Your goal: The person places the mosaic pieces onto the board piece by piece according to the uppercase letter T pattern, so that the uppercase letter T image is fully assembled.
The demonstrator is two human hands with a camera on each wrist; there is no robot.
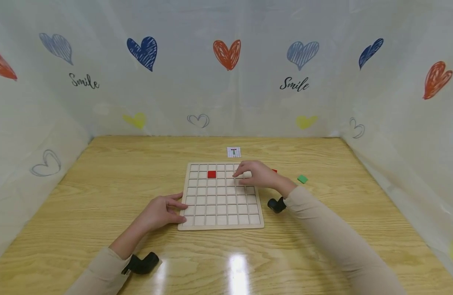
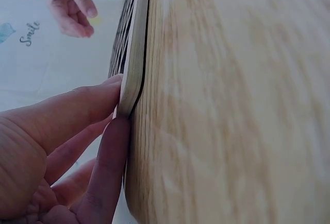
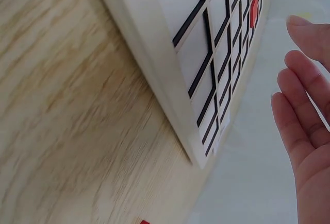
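Observation:
A square wooden grid board [image 1: 222, 227] lies on the table, divided into rows of pale cells. One red tile [image 1: 211, 174] sits in a cell of its second row from the far side; the right wrist view also shows the red tile [image 3: 253, 11]. At the near left corner, my left hand [image 1: 160, 212] rests its fingers on the board's edge, some of them spread along the side. Above the far right part of the board hovers my right hand [image 1: 256, 173], fingers loosely bent and thumb apart. No piece shows between those fingers in the right wrist view.
Beyond the board lies a small card [image 1: 233, 152] with a grid pattern on it. To the right are a green tile [image 1: 302, 179] and a red piece [image 1: 274, 170], partly hidden behind my right hand. A white curtain [image 1: 226, 94] printed with hearts encloses the table.

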